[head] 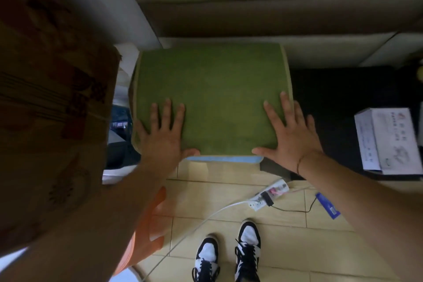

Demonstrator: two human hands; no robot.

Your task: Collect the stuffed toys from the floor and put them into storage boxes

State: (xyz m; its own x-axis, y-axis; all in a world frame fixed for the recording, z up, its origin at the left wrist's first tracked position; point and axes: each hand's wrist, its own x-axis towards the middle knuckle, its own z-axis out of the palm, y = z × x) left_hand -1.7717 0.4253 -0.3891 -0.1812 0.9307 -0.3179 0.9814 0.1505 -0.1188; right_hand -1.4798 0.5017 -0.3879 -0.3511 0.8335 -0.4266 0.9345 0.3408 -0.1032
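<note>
A green plush cushion (210,101), squarish with a pale piped edge and a light blue underside showing along its near edge, lies flat between a tall cardboard box (52,103) on its left and a low black surface (338,107) on its right. Behind it runs a beige sofa base (251,18). No long axis stands out; its sides run square to the sofa front.

The left hand (163,135) lies flat on the cushion's near left corner, fingers spread and straight, thumb along the near edge, its grip released. The right hand (289,133) presses the near right corner likewise, grip released.

On the tiled floor (229,236) in front lie a white power strip (270,194) with cables, a blue card (327,205) and an orange plastic stool (146,231); a white carton (389,142) sits on the black surface. Two black-and-white sneakers (229,254) stand on the tiles.
</note>
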